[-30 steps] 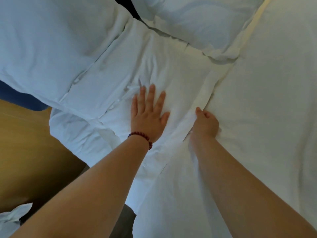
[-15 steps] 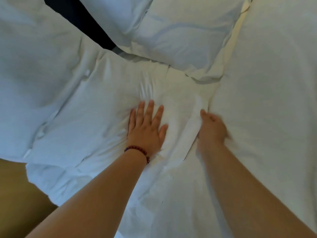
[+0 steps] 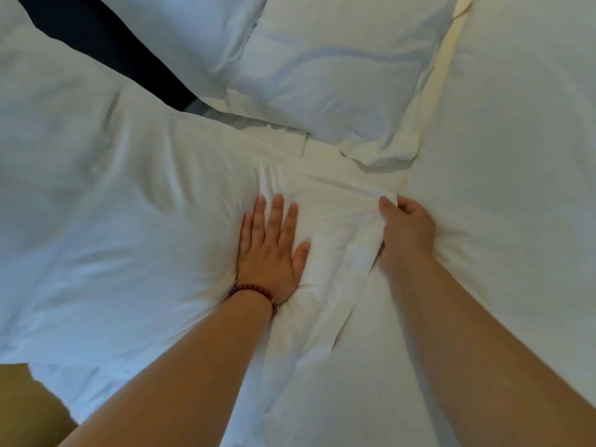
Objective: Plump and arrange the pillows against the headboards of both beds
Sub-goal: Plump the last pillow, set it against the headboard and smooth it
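A white pillow [image 3: 145, 240] lies flat in the middle left. My left hand [image 3: 271, 250], with a dark red bead bracelet on the wrist, presses palm down on it with fingers spread. My right hand [image 3: 406, 230] pinches the pillowcase's loose right edge flap [image 3: 364, 250] between thumb and fingers. A second white pillow [image 3: 338, 75] lies beyond, at the top centre. A third pillow [image 3: 48, 101] overlaps the pressed one at the upper left. The dark headboard [image 3: 106, 50] shows as a strip between the pillows.
The white duvet [image 3: 516, 188] covers the bed on the right. A cream strip of sheet [image 3: 442, 75] shows between the far pillow and the duvet. Wooden flooring [image 3: 29, 408] is at the bottom left, past the bed's edge.
The view has shifted so the pillows sit lower and further left in it. My right hand has gone from a fist at the pillow's edge to pinching the flap. The left hand stays pressed flat.
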Demonstrator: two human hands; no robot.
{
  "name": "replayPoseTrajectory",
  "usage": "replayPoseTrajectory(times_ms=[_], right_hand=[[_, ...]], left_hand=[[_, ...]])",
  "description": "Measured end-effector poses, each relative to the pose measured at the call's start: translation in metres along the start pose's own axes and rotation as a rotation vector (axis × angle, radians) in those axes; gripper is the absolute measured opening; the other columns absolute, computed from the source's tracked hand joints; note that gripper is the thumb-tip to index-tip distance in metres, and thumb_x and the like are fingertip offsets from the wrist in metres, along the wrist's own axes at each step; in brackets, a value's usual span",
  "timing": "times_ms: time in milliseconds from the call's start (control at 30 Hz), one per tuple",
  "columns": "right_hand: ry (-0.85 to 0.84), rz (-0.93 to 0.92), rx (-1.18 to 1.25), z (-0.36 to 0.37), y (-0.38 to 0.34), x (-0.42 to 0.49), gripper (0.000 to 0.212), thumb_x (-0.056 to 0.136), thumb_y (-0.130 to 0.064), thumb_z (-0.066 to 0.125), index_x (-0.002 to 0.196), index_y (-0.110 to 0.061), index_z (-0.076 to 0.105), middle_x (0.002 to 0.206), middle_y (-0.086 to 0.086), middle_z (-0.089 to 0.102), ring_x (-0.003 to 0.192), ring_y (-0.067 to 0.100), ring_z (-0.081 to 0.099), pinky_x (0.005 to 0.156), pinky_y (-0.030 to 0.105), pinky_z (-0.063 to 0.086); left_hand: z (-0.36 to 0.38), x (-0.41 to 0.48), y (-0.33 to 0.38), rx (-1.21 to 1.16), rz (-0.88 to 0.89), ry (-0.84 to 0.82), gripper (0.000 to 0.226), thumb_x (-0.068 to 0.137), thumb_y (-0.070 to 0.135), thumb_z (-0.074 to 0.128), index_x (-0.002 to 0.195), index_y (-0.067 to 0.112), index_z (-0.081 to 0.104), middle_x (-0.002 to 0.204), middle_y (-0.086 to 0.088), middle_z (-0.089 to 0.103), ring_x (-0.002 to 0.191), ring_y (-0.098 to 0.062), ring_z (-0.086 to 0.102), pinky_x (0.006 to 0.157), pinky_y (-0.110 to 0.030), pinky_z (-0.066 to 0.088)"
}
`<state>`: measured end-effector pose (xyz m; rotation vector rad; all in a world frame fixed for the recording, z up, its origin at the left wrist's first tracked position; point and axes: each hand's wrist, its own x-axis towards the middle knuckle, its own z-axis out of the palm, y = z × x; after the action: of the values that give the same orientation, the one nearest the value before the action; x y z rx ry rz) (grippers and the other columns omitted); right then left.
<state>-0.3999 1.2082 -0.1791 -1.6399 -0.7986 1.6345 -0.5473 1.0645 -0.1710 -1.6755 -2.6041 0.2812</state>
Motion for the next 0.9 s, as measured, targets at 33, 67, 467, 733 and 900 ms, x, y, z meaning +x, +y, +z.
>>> replayPoseTrajectory(times_ms=[33,67,467,733,900], right_hand=[[-0.070,0.068,0.051,0.002,-0.010,0.002,0.009,0.082,-0.025,0.072,0.076,-0.022,0.066,0.080,0.002,0.072,0.066,0.016,0.069,0.068,0.034,0.060],[-0.146,0.153,0.110,0.005,-0.020,0.006,0.013,0.087,-0.025,0.070,0.076,-0.020,0.063,0.073,0.000,0.069,0.054,0.010,0.065,0.056,0.025,0.056],[0.122,-0.319,-0.077,0.030,-0.019,0.004,0.010,0.080,-0.021,0.071,0.077,-0.030,0.068,0.074,-0.007,0.066,0.066,0.007,0.058,0.072,0.032,0.052],[0.217,-0.361,-0.107,0.058,-0.021,0.034,0.035,0.083,-0.006,0.060,0.078,-0.039,0.071,0.074,-0.016,0.062,0.070,0.002,0.057,0.076,0.023,0.049],[0.267,-0.323,-0.312,0.060,-0.004,0.030,0.030,0.088,-0.005,0.055,0.104,-0.026,0.070,0.103,0.000,0.068,0.104,0.021,0.064,0.095,0.028,0.048]], left_hand=[[0.000,0.002,0.000,-0.003,-0.004,-0.013,0.068,0.097,0.054,0.011,0.156,0.020,0.005,0.164,-0.006,0.004,0.150,-0.030,-0.002,0.120,-0.044,-0.007],[-0.001,0.002,0.000,-0.004,-0.009,-0.025,0.068,0.097,0.054,0.010,0.156,0.019,0.006,0.164,-0.006,0.004,0.151,-0.030,-0.002,0.120,-0.044,-0.006],[-0.073,0.070,-0.037,0.078,0.025,-0.004,0.070,0.094,0.062,0.009,0.156,0.029,0.007,0.164,-0.001,0.008,0.150,-0.031,-0.002,0.118,-0.049,-0.012],[-0.008,0.086,-0.055,-0.051,0.039,-0.011,0.070,0.096,0.060,0.010,0.156,0.024,0.009,0.164,-0.006,0.006,0.150,-0.032,-0.008,0.116,-0.043,-0.018],[0.003,0.090,-0.058,-0.147,0.049,-0.020,0.072,0.094,0.059,0.009,0.156,0.022,0.012,0.164,-0.008,0.005,0.150,-0.031,-0.008,0.117,-0.040,-0.019]])
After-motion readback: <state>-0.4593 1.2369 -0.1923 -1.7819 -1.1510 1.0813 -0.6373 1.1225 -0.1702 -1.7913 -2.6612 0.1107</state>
